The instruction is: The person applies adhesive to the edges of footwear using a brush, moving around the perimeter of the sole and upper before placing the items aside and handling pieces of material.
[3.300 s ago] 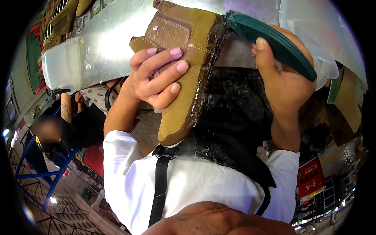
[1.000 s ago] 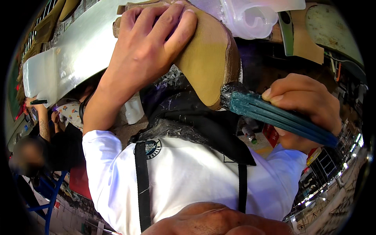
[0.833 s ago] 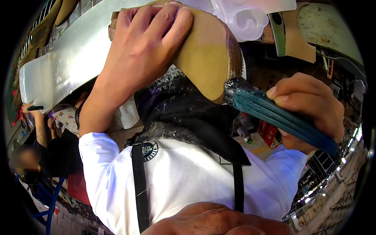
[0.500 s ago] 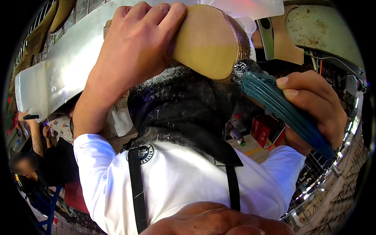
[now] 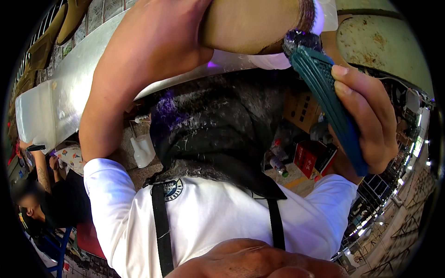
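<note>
At the top of the view my left hand (image 5: 174, 28) grips a shoe (image 5: 252, 23), its flat tan sole turned toward me. The upper edge of the picture cuts off my left fingertips and part of the shoe. My right hand (image 5: 364, 111) is closed around the ribbed teal-and-blue handle of a brush (image 5: 320, 88). The brush's dark, wet-looking head touches the brown side edge of the shoe, at the right end of the sole. My right thumb is mostly hidden behind the handle.
A pale worktop (image 5: 88, 74) runs behind my hands, with a translucent plastic container (image 5: 34, 111) at its left. Below are a white bottle (image 5: 143, 150), a red box (image 5: 310, 157) and a cardboard box (image 5: 301, 109). Another person (image 5: 60, 199) sits at the left.
My left hand and the shoe have moved up, partly out of view. The brush has followed upward, its handle now steeper, its head still at the shoe's edge.
</note>
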Available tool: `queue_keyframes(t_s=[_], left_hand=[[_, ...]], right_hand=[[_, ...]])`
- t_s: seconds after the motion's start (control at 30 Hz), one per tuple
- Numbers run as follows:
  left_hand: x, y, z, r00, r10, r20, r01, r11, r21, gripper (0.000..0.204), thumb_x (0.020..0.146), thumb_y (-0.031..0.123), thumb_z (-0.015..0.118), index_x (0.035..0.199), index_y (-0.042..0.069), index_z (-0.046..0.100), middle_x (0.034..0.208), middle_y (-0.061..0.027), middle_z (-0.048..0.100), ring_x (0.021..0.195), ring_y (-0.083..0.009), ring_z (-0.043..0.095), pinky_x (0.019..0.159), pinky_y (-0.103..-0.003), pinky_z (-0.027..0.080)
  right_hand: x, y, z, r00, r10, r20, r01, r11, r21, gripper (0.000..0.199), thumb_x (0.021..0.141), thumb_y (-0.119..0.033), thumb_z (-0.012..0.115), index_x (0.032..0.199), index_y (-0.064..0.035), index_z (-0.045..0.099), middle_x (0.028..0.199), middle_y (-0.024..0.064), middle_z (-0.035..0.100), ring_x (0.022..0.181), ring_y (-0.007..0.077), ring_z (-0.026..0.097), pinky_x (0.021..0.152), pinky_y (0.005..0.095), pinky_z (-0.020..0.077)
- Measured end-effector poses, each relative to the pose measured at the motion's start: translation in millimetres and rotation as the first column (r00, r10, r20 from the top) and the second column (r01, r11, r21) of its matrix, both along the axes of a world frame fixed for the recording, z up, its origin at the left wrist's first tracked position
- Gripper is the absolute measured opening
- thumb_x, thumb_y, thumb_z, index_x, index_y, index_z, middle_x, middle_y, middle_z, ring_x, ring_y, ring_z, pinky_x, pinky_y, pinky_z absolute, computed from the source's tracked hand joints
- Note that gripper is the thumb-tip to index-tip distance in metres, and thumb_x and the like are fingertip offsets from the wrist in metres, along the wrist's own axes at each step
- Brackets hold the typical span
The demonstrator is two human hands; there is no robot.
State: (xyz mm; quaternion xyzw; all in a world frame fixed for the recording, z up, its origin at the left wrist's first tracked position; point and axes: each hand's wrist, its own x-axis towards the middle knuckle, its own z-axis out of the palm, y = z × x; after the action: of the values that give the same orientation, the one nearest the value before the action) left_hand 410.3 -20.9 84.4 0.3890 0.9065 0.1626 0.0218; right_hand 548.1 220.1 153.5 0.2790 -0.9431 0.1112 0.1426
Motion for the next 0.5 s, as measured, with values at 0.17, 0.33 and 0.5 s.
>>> queue_keyframes(t_s=[0.17,0.33,0.5], left_hand=[[-17.2,-1.8,-8.6,1.000,-0.013,0.014,0.013,1.000,0.013,0.055,0.066,0.031,0.082,0.105,-0.001,0.059,0.084,-0.0234,0.069,0.082,-0.0444,0.068,0.075,-0.051,0.055],[-23.5,0.9,-4.2,0.999,0.008,0.050,-0.008,1.000,-0.001,0.054,0.066,0.031,0.082,0.103,-0.002,0.061,0.086,-0.0239,0.070,0.082,-0.0433,0.069,0.075,-0.049,0.056],[-25.3,3.8,4.9,0.997,0.033,0.070,-0.031,0.999,-0.038,0.053,0.065,0.032,0.083,0.101,-0.003,0.063,0.088,-0.0245,0.071,0.082,-0.0422,0.070,0.076,-0.047,0.057]], right_hand=[[-5.9,-1.5,-25.9,0.988,-0.036,-0.152,0.028,0.998,-0.056,0.031,0.082,0.001,0.077,0.110,0.0069,0.065,0.109,0.0245,0.071,0.092,0.0347,0.073,0.081,0.0397,0.0614],[-16.3,-5.4,-36.8,0.983,0.007,-0.184,-0.009,1.000,-0.008,0.033,0.080,0.002,0.076,0.112,0.0037,0.067,0.110,0.0219,0.071,0.095,0.0333,0.073,0.080,0.0392,0.0621],[-25.7,-9.1,-44.4,0.970,0.037,-0.240,-0.027,0.999,0.045,0.034,0.078,0.000,0.077,0.112,0.0020,0.070,0.113,0.0186,0.072,0.096,0.0312,0.073,0.082,0.0378,0.0618]])
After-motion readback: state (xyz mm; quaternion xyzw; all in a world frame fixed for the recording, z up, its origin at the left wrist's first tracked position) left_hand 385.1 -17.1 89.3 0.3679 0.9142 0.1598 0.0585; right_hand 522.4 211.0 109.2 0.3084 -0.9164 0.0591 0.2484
